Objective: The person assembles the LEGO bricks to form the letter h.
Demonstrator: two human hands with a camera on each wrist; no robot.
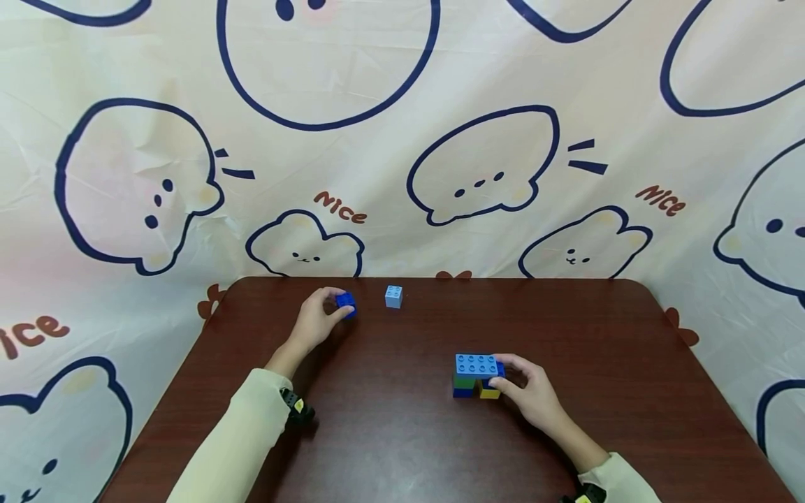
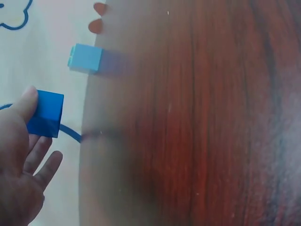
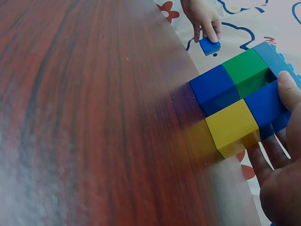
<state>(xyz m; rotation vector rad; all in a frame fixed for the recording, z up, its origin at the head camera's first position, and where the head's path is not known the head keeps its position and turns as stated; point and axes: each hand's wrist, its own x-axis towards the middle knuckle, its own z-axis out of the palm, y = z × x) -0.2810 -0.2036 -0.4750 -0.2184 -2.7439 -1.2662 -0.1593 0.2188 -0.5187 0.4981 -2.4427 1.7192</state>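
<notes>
My left hand (image 1: 316,318) pinches a dark blue toy brick (image 1: 345,303) between thumb and fingers near the table's far edge; the left wrist view shows this brick (image 2: 47,114) raised off the tabletop. My right hand (image 1: 533,392) grips a dark blue brick (image 3: 265,106) on the right side of a small brick stack, thumb on one face and fingers behind. In that stack a long light blue brick (image 1: 476,365) lies on top, above a green brick (image 1: 464,383) and a dark blue one (image 1: 463,393) at left. A yellow brick (image 3: 232,128) sits under the gripped brick.
A light blue brick (image 1: 393,297) stands alone near the far edge of the brown wooden table (image 1: 377,419), right of the left hand. Behind the table hangs a pale cloth (image 1: 377,168) printed with cartoon outlines.
</notes>
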